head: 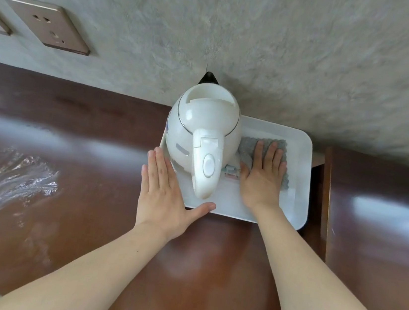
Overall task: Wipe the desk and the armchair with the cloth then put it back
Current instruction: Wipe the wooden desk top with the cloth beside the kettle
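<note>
A grey cloth [247, 147] lies flat in a white tray [300, 183] on the brown desk [211, 254], to the right of a white kettle. My right hand [262, 178] rests flat on the cloth with straight fingers, covering most of it. Straight-fingered too, my left hand [164, 196] lies against the tray's left front corner, its thumb along the front rim. The armchair is not in view.
The white electric kettle [203, 134] stands in the tray's left half, handle toward me, with small sachets [231, 171] beside it. Wet streaks [7, 181] mark the desk at left. A grey wall with a socket plate [46, 24] rises behind. A gap [315, 190] separates the desk from brown furniture at right.
</note>
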### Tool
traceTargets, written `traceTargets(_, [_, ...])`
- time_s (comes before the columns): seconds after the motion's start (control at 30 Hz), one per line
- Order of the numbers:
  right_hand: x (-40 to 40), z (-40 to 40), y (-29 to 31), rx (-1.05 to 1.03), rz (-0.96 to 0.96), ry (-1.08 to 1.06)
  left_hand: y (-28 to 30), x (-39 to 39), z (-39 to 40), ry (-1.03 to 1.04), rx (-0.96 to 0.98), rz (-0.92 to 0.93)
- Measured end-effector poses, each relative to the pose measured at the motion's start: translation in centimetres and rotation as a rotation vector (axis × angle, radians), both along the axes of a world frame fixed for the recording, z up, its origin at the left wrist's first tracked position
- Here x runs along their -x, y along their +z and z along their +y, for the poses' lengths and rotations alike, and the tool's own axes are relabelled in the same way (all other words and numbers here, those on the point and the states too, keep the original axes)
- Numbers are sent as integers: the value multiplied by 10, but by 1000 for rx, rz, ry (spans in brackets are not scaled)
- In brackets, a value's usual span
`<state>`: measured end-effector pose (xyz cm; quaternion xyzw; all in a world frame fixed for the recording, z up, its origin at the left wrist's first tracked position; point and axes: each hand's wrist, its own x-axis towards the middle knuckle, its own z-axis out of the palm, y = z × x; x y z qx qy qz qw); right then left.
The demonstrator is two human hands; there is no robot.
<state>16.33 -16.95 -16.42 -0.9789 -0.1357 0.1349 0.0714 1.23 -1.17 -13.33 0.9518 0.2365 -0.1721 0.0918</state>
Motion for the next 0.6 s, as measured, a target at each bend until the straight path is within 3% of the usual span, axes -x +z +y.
traceTargets(0.13, [8, -5, 10, -188, 47, -13, 3, 0, 0, -2, 1, 25])
traceTargets(0.37, [33, -8, 62, -882, 505, -530, 20, -7, 1, -10, 10, 164])
traceTargets(0.47, [46, -8, 85, -1035, 560, -654, 38, -14, 15, -17, 67, 220])
traceTargets(0.6, [48, -3, 129, -1243, 661, -821, 70, -4, 32, -108, -37, 265])
